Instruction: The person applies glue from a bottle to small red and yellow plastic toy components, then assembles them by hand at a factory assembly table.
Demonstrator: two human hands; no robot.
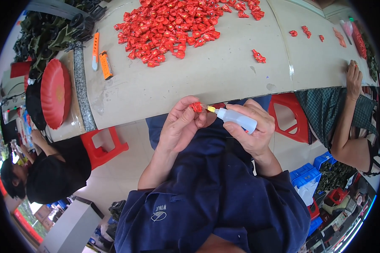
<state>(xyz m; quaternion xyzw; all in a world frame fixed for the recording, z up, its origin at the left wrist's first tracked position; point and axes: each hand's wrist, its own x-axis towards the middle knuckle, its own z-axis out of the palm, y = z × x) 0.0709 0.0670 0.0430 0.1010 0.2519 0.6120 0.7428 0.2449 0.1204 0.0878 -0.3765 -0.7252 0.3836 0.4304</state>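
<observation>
We take the small red plastic piece (196, 107) as landmark. It sits in the left hand (179, 124), pinched between thumb and fingertips, the other fingers loosely curled below it; in this view it lines up with the near edge of the counter (219, 80). Right hand (257, 126) is to the right of the piece, wrapped part-closed around a translucent white squeeze bottle (240, 120).

Key relation: the bottle's long axis runs up-left from its base toward the piece, slightly tilted in the picture, with the yellow-collared nozzle (211, 109) foremost, just beside the piece on its right (touching or a hair apart, we can't tell). Left hand is the nearer one, since it has the piece; right hand reaches it only through the bottle.

Beyond the piece: a heap of similar red pieces (169, 31). Farther off, up-left of it: an orange utility knife (96, 48).
</observation>
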